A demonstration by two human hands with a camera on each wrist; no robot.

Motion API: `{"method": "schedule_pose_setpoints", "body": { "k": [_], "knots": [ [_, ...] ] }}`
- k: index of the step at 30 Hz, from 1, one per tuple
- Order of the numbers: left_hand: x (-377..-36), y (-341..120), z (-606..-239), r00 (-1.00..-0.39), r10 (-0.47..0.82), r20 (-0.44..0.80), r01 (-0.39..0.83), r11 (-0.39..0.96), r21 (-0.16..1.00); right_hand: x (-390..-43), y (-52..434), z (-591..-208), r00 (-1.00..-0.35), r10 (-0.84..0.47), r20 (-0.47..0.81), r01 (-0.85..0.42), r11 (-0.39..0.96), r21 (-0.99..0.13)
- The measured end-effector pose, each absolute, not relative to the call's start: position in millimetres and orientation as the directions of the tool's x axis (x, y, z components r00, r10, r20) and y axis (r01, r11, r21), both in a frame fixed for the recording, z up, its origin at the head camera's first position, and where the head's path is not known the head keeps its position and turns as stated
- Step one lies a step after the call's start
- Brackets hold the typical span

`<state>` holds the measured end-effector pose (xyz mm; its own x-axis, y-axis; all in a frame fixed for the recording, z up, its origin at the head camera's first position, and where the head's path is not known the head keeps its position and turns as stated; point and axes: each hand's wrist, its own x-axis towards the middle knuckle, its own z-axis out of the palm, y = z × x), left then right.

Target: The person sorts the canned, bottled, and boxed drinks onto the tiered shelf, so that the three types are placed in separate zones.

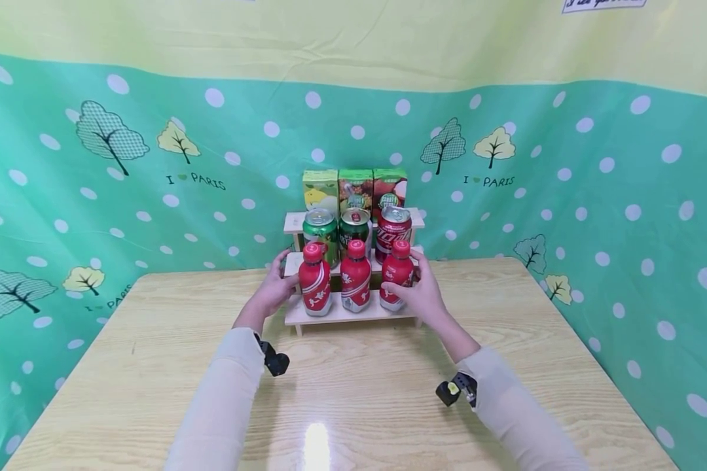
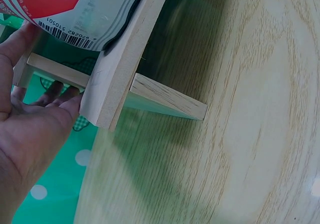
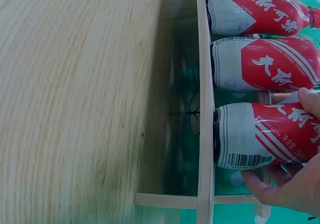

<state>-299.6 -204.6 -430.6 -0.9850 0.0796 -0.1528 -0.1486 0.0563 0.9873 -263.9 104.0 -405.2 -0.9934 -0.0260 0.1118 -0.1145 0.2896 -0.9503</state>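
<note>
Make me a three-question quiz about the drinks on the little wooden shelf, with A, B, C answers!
1. Where do the red bottles stand?
A. bottom step B. top step C. on the table
2. How many cans are there?
A. two B. three C. five
3. What is the right hand doing?
A. lying flat on the table B. holding a bottle C. lifting a can

Answers: 1 A, they line the lowest board of the shelf. 2 B, two green and one red on the middle step. 3 B, its fingers curl round the right-end bottle.
</note>
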Motion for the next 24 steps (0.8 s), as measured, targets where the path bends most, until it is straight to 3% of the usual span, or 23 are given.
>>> {"method": "schedule_pose_setpoints", "body": {
  "k": [18, 24],
  "knots": [
    [-304, -200, -433, -0.982, 0.106, -0.156, -0.151, 0.049, 0.987, -262, 109, -407, -0.989, -0.001, 0.145, -0.138, 0.326, -0.935],
    [-304, -202, -432, -0.982, 0.108, -0.154, -0.149, 0.052, 0.987, -254, 124, -397, -0.979, -0.031, 0.202, -0.200, 0.347, -0.916]
  ]
}}
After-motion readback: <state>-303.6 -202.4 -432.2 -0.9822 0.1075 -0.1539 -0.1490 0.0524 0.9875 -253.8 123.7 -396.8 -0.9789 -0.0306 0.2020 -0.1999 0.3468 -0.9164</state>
